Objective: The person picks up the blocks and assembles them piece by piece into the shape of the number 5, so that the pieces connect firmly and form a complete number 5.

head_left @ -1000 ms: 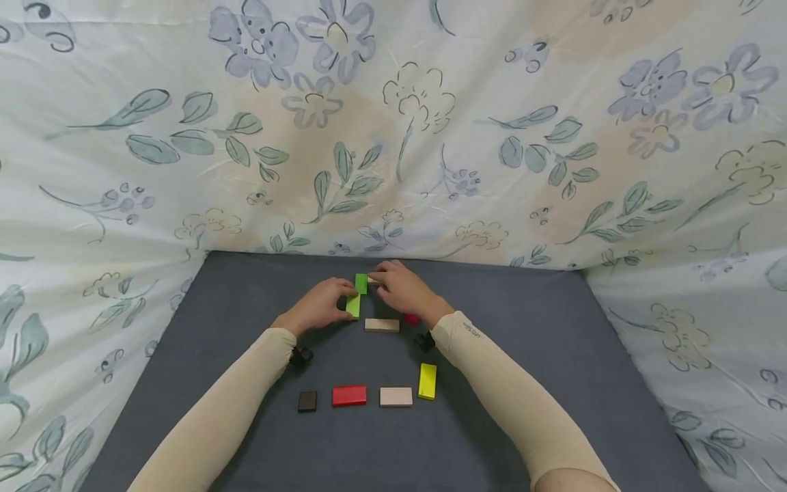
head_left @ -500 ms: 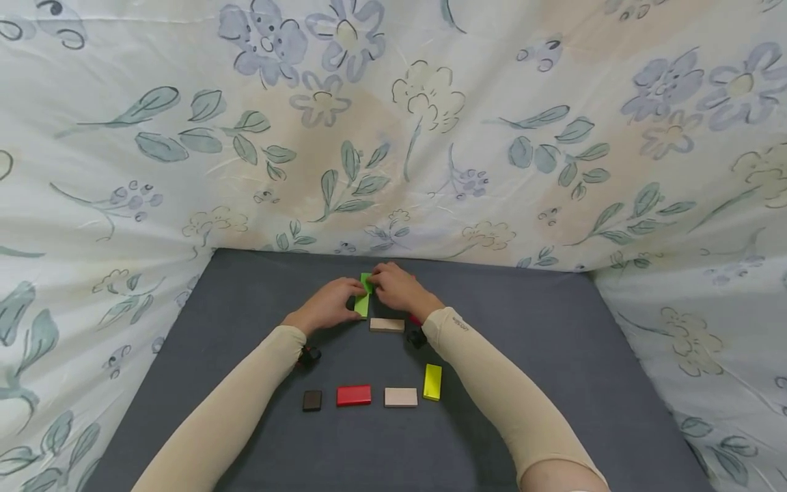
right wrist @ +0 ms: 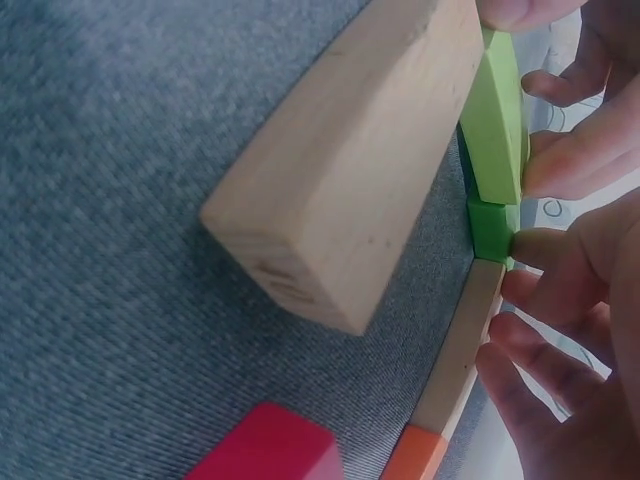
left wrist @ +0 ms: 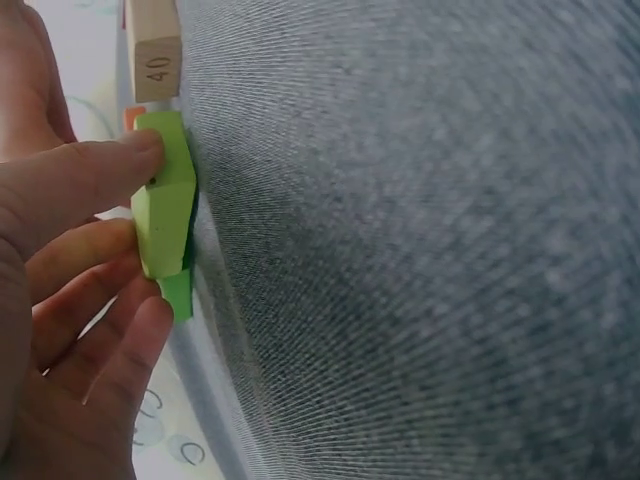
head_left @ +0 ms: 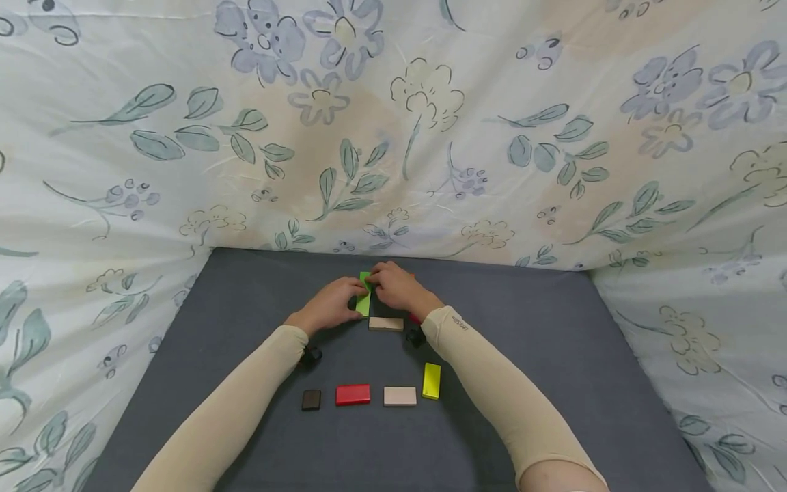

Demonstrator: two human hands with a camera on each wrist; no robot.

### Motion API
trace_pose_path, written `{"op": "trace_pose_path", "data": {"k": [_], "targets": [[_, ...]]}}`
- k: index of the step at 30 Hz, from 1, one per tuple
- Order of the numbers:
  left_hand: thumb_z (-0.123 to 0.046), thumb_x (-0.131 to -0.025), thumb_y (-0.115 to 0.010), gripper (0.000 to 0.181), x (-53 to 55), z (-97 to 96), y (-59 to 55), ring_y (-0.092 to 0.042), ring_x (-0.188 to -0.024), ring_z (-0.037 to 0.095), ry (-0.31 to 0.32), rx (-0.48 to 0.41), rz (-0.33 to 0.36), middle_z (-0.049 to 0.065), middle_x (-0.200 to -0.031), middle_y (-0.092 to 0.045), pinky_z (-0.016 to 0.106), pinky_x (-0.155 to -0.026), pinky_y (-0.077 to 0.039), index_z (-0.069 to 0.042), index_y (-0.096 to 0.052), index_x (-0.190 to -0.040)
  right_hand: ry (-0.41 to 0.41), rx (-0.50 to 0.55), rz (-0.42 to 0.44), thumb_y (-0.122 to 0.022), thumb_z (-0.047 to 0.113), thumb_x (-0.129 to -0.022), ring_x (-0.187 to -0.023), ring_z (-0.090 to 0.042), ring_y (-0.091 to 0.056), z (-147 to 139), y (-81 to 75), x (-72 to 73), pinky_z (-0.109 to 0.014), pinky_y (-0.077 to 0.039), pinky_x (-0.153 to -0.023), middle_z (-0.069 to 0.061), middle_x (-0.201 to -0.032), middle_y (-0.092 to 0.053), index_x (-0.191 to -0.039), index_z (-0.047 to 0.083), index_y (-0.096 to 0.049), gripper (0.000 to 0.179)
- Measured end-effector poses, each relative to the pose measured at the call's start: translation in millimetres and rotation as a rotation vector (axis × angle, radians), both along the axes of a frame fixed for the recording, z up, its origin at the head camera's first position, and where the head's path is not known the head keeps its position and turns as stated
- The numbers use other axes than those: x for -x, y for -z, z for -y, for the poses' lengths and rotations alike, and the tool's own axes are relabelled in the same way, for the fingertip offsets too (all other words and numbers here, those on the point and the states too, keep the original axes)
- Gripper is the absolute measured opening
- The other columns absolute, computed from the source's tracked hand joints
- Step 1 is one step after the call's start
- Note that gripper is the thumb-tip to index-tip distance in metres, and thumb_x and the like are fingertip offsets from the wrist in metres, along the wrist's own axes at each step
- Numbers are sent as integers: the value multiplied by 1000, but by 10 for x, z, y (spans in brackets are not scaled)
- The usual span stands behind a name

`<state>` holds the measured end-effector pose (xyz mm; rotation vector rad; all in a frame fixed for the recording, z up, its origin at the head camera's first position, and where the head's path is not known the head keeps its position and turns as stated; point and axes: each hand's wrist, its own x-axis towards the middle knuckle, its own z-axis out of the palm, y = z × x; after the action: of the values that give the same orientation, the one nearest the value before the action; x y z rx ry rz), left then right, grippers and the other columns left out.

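Note:
At the far part of the table my left hand (head_left: 332,304) pinches a light green block (left wrist: 165,210), its thumb on one side and fingers on the other. Touching the end of that block is a darker green block (right wrist: 492,230). My right hand (head_left: 402,290) has its bent fingertips at the green block, and some rest against a thin plain wooden block (right wrist: 460,350) that adjoins it. An orange block (right wrist: 415,455) follows at the wooden block's other end. Closer in, a plain wooden block (head_left: 386,324) marked 40 lies apart from both hands.
Nearer the camera lie a dark brown block (head_left: 311,400), a red block (head_left: 353,394), a pale wooden block (head_left: 399,396) and a yellow block (head_left: 432,380). Another red block (right wrist: 270,450) sits partly hidden by the right wrist. Patterned cloth (head_left: 393,137) rises behind the grey tabletop (head_left: 522,342).
The light green block has shifted from a slight sideways offset to nearly in line with the darker green one. My right fingertips have moved left onto the green block. The view has shifted slightly.

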<state>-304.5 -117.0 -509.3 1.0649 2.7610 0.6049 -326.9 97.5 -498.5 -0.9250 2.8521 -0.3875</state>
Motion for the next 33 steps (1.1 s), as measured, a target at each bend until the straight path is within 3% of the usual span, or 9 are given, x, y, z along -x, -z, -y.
{"op": "trace_pose_path", "data": {"k": [33], "targets": [[-24,-94,-90,52,15,-3,36,-58,-136,32,-1,-8,1,12,-144,-64,48,-114,-47,-1,-74,-137,7,16,9,-56,0,-109,-138,-32,-52,-19,43,14,-44,-45,-115,-13,-149,-59,-147,6,-67,40]]}}
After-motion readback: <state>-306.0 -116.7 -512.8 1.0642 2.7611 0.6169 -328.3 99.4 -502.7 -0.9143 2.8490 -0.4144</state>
